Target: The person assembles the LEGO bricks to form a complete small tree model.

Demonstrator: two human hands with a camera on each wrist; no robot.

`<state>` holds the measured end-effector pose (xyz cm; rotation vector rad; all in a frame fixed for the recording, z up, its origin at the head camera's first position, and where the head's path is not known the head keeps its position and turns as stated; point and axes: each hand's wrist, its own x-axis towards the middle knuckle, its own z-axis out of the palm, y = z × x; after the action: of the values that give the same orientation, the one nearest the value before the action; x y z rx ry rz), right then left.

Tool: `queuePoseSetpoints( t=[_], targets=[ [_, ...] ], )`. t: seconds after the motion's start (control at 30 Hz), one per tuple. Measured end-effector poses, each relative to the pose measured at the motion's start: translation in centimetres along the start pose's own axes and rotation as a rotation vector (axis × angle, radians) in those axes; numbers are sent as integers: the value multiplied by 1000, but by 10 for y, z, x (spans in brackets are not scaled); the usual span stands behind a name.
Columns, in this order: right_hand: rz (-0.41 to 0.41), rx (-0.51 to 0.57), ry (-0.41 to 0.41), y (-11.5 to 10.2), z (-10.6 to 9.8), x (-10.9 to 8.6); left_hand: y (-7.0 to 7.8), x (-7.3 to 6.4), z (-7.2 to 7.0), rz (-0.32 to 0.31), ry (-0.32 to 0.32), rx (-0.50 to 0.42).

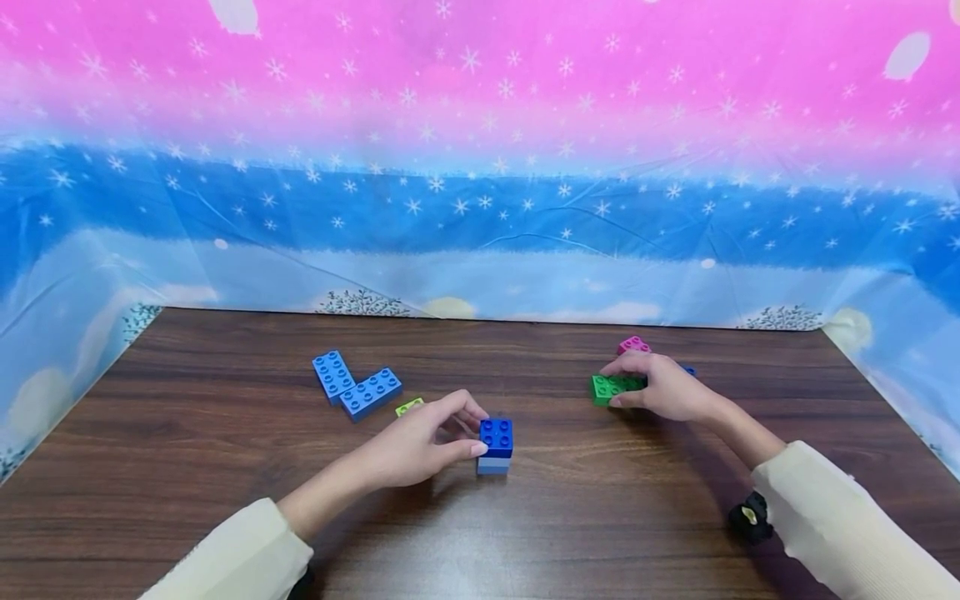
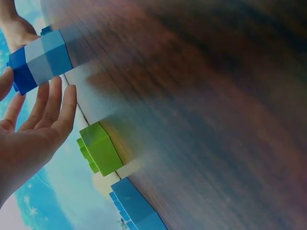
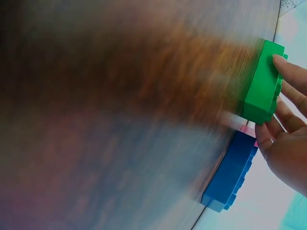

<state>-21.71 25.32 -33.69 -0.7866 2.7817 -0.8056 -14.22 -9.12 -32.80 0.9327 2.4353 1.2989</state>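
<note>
My left hand (image 1: pixel 420 442) holds a small stack at the front middle of the table, thumb and index fingertip at its upper left side. The stack has a dark blue brick (image 1: pixel 497 435) on top, a pale grey-blue brick (image 2: pixel 38 60) in the middle and a medium blue brick (image 2: pixel 57 50) at the bottom. Farther right, my right hand (image 1: pixel 667 387) pinches a long green brick (image 1: pixel 604 389) from above, thumb on its near side. The hand covers part of that brick in the head view; its smooth side shows in the right wrist view.
Beyond my left hand lie a lime green brick (image 1: pixel 408 407) and two long blue bricks, one angled (image 1: pixel 333 375), the other (image 1: pixel 372 392) against it. A pink brick (image 1: pixel 634 344) and a blue brick (image 3: pixel 229 172) lie around my right hand. Printed cloth (image 1: pixel 480 208) borders the table (image 1: pixel 225 467).
</note>
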Motion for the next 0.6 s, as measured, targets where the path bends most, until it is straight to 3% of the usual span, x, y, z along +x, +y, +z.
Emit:
queuePoseSetpoints(
  t=[0.3,0.6],
  targets=[
    [17,8,-10,-3,-2,-2,0,0,1,-2,0,-4],
    [-77,58,-15,-19,-7,-5,0,0,0,1,-1,-4]
  ],
)
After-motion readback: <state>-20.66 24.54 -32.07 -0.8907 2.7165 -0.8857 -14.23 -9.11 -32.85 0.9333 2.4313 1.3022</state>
